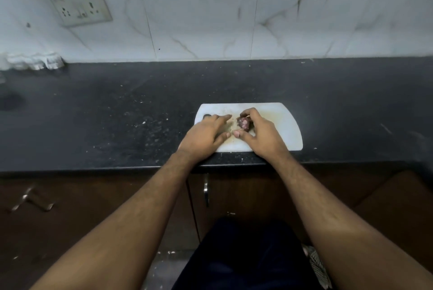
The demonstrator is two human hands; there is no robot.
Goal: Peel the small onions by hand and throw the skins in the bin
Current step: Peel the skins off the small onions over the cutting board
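Cupping purplish onions in right hand grip | left hand flat, relaxed | white rounded board

White cutting board at the front edge of a speckled black countertop, marble-tiled wall behind it, switch socket plate upper left, brown cabinet doors below
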